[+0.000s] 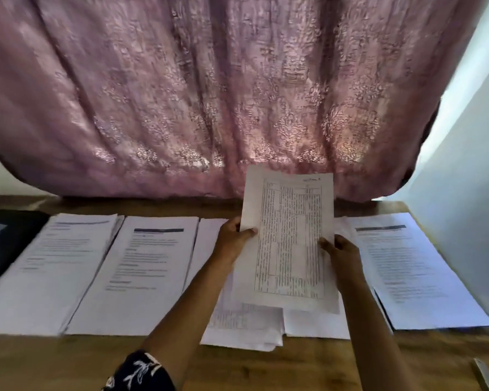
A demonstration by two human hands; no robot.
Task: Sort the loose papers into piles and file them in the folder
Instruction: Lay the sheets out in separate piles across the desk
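I hold a sheet printed with a table (290,238) upright above the table's middle. My left hand (233,241) pinches its left edge and my right hand (340,251) grips its right edge. Under the sheet lies a loose heap of papers (243,325). Three piles of printed pages lie flat on the wooden table (266,368): one at the far left (54,266), one beside it (141,272), and one at the right (412,269). A dark folder (3,241) lies at the left edge.
A pink patterned curtain (209,94) hangs behind the table. A pale wall (469,193) stands close on the right. A small object (486,376) pokes in at the lower right corner.
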